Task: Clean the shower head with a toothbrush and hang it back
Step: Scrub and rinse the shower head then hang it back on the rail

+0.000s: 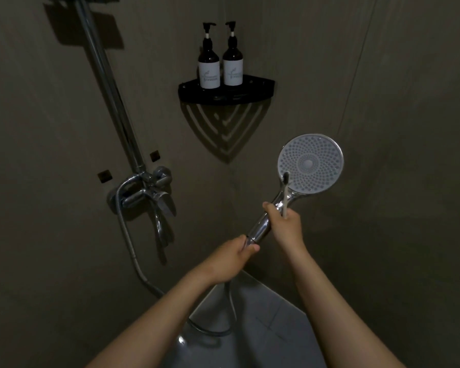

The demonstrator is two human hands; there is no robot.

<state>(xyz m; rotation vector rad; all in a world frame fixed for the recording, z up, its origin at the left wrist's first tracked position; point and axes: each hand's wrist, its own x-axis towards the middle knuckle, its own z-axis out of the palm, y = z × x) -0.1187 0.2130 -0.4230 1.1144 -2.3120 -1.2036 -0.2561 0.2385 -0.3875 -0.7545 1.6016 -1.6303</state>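
Observation:
The chrome shower head (310, 163) is held up before the wall corner, its round grey nozzle face turned toward me. My left hand (233, 257) grips the lower end of its handle, where the hose begins. My right hand (286, 225) is closed on a white toothbrush (286, 193) higher along the handle. The brush's dark bristles touch the lower left edge of the nozzle face. The metal hose (129, 243) loops down from the wall mixer to the handle.
A chrome mixer tap (146, 193) and vertical shower rail (105, 83) are fixed on the left wall. A black corner shelf (260, 87) carries two dark pump bottles (209, 62). Grey floor tiles (266, 320) show below my arms.

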